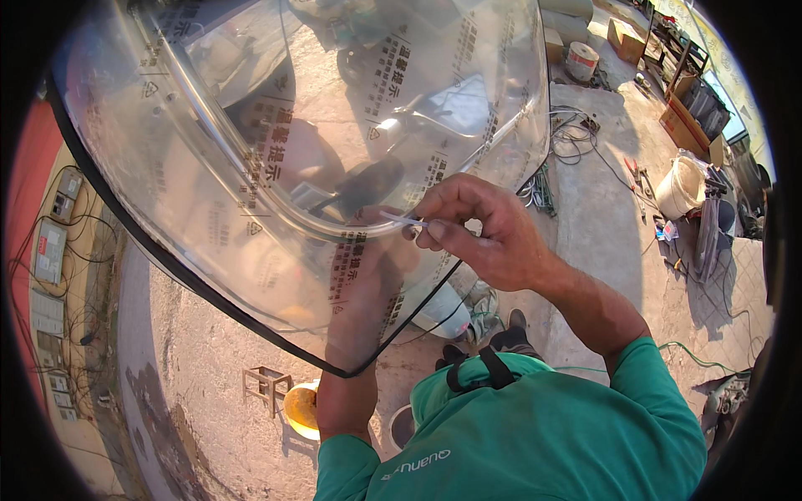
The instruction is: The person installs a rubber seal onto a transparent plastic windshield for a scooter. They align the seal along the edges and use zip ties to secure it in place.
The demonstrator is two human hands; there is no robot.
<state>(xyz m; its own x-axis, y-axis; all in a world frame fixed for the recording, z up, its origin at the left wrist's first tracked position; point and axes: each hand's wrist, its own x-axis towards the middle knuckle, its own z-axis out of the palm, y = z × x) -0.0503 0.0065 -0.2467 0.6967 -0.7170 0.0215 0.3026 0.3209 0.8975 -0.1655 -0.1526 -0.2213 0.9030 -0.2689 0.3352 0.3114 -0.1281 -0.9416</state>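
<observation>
A large clear plastic sheet (225, 242), like a canopy or windshield with black edging, fills the space in front of me. Along it curves a bent shiny metal tube (276, 200). My right hand (489, 230) is closed at the tube's lower bend, thumb and fingers pinching a thin white strip (401, 219) that looks like a cable tie. From below, my left hand (380, 250) reaches up behind the sheet and shows only dimly through the printed film. It is close to the same bend; its fingers are blurred there. A mirror (458, 107) shows through the sheet.
A yellow bowl (302, 409) and a small stool (267, 388) stand on the ground at lower left. To the right are a white bucket (681, 188), red-handled pliers (632, 171), coiled cables (572, 134) and cardboard boxes (626, 40). Electrical boxes (52, 250) line the left wall.
</observation>
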